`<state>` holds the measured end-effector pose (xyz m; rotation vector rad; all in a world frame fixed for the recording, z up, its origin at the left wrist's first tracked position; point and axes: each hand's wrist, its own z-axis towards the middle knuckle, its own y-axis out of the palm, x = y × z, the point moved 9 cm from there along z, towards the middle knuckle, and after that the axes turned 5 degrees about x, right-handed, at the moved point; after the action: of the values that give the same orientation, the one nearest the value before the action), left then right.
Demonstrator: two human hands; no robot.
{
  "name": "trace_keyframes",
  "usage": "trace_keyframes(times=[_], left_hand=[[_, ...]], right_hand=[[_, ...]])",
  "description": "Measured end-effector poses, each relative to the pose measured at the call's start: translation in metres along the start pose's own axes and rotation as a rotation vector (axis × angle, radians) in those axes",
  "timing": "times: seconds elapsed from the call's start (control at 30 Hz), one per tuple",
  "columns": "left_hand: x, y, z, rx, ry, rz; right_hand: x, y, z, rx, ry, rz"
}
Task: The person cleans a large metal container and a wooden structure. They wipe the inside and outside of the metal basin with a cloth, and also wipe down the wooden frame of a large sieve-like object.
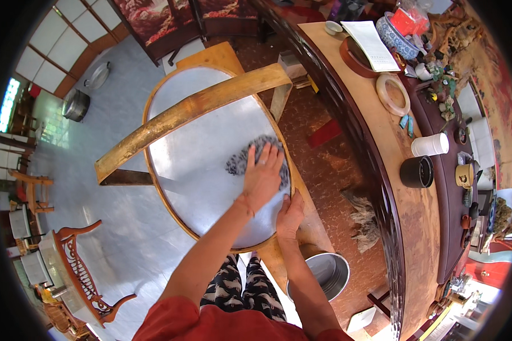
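A large round tray (205, 153) with a pale, shiny surface and a thin wooden rim lies before me. A broad, worn wooden handle (193, 108) arches across its far part. On the tray's right side my left hand (263, 173) presses down on a bunched grey-and-black patterned cloth (238, 163), fingers slightly apart and bent over it. The cloth is partly hidden under the palm. Close by, my right hand (290, 215) is closed round the tray's near right rim, thumb along the edge; its other fingers are mostly hidden.
Beneath the tray runs a wooden bench (312, 219). A metal pot (345, 278) stands by my right forearm. To the right, a long wooden table (375, 133) carries a white cup (430, 145), a black cup (416, 171) and a pale ring (404, 106). A carved wooden chair (77, 267) stands left.
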<state>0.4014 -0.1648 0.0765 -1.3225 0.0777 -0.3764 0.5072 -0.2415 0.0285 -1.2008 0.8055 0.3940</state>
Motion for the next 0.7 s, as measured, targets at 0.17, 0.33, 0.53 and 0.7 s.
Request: trace_keyframes(times=[0.17,0.33,0.53,0.7], left_hand=[[-0.041,-0.002,0.028,0.028,-0.105,0.061],[0.011,0.005,-0.014,0.072,-0.037,-0.148],[-0.085,-0.001,0.054,0.093,-0.168,0.075],[-0.022,0.007,0.008,0.075,-0.066,-0.055]], right_hand=[[-0.006,0.003,-0.003,-0.049,0.014,0.031],[0.001,-0.002,0.001,-0.004,-0.001,-0.015],[-0.008,0.004,-0.008,-0.059,-0.001,0.035],[-0.002,-0.002,0.000,-0.025,-0.017,0.010]])
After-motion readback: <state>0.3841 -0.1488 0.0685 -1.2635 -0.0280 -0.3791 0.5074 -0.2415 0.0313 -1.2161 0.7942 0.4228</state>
